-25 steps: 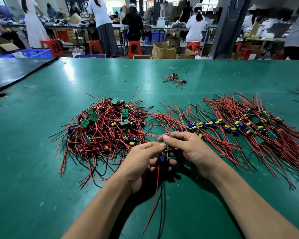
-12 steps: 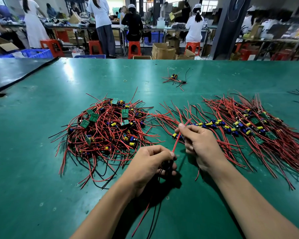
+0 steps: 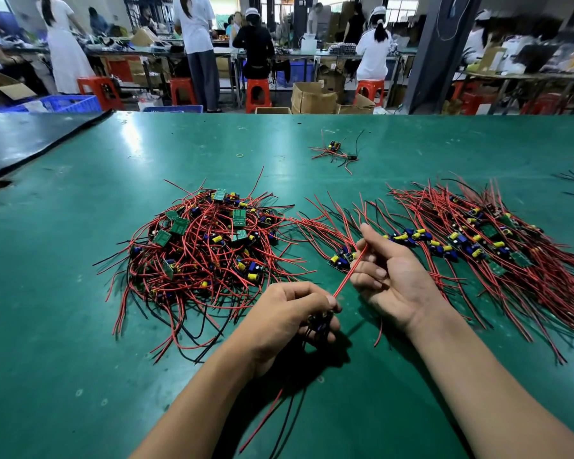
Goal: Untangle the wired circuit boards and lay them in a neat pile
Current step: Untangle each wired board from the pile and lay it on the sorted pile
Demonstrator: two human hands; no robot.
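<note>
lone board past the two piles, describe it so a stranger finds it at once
On the green table, find the tangled heap on the left and the combed-out row on the right. Look past the gap between them, toward the far edge. One small wired board lies there alone, its red wires splayed, touching neither pile.

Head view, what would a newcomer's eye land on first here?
The red-and-black tangle of wired boards, left of centre on the green table. Right of it lies a combed-out row. Nearest, the left hand grips a board while the right hand pinches a red wire stretched between them.
</note>
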